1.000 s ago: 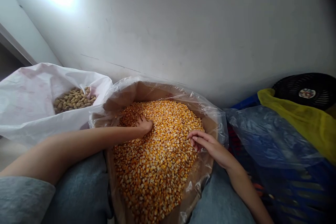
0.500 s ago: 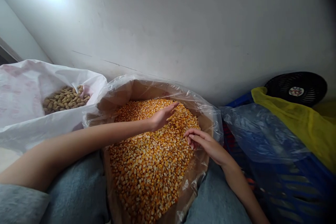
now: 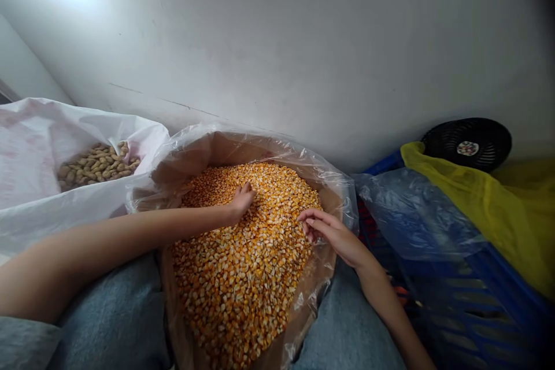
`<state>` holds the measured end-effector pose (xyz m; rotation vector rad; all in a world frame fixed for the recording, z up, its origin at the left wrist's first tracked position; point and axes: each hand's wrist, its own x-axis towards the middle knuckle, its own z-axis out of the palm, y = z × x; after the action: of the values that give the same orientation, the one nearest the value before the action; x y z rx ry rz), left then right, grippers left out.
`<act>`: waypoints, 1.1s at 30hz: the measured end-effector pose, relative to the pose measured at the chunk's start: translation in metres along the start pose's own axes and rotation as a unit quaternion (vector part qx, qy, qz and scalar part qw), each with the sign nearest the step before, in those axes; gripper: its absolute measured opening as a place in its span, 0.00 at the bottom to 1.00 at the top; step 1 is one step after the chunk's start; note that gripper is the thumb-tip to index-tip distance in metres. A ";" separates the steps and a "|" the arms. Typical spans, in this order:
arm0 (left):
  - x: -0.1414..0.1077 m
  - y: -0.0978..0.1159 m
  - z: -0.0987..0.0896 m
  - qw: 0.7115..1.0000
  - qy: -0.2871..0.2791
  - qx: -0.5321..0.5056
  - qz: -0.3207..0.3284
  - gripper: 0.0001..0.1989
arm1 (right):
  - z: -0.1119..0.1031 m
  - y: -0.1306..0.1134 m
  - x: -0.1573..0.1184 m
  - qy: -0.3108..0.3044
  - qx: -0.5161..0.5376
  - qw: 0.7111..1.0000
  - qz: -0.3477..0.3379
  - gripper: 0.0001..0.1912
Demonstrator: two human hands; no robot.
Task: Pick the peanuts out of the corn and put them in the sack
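My left hand point(image 3: 243, 203) reaches into yellow-orange corn kernels point(image 3: 243, 277), its thumb side up and its fingers mostly hidden among the kernels. A cardboard box point(image 3: 243, 150) lined with clear plastic holds the corn and stands between my knees. Above the right side of the corn, my right hand point(image 3: 325, 230) is closed, with its fingers curled and the thumb bent toward the index finger. What lies inside those fingers, if anything, is hidden.
On the left, a white sack point(image 3: 30, 156) holds peanuts in shells point(image 3: 99, 163). A blue crate point(image 3: 468, 300) stands on the right, with clear plastic point(image 3: 416, 208) and yellow mesh point(image 3: 468, 196) over it. Behind them is a round black object point(image 3: 468, 144). A wall point(image 3: 277, 40) rises behind the box.
My left hand has moved left and down into the corn, where before it was stretched out flat beside blurred, moving kernels. My right hand keeps nearly the same pose.
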<state>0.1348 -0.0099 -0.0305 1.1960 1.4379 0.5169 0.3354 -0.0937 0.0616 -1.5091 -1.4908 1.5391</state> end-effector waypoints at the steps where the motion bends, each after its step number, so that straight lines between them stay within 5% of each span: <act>1: -0.001 0.002 0.001 1.000 -0.017 0.007 0.019 0.28 | 0.000 0.000 0.000 0.001 0.004 1.000 -0.003 0.08; 8: 0.003 0.012 -0.030 0.994 -0.068 0.076 0.050 0.26 | -0.002 0.000 0.000 0.043 0.068 0.997 -0.016 0.07; 15: 0.011 0.025 -0.046 0.994 -0.100 0.019 0.041 0.23 | -0.002 0.002 0.000 0.062 0.122 0.990 -0.017 0.07; 20: -0.003 0.047 -0.046 0.958 -0.030 0.055 0.278 0.20 | 0.000 0.001 0.009 0.114 0.264 0.958 0.013 0.06; 23: -0.029 0.067 -0.033 0.905 -0.104 0.040 0.410 0.20 | 0.005 -0.006 0.019 0.086 0.389 0.912 0.091 0.10; 27: -0.056 0.088 -0.021 0.847 -0.209 0.080 0.482 0.22 | 0.014 -0.016 0.031 -0.010 0.467 0.873 0.136 0.16; 30: -0.045 0.089 -0.033 0.874 -0.173 0.093 0.444 0.23 | 0.018 -0.015 0.036 -0.050 0.479 0.864 0.146 0.14; 33: -0.008 0.067 -0.061 0.950 -0.012 0.065 0.306 0.23 | 0.016 -0.007 0.038 -0.056 0.487 0.857 0.156 0.10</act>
<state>0.1028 0.0275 0.0459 1.7602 1.0727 0.8330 0.3086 -0.0629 0.0516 -1.0400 -0.3128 2.1151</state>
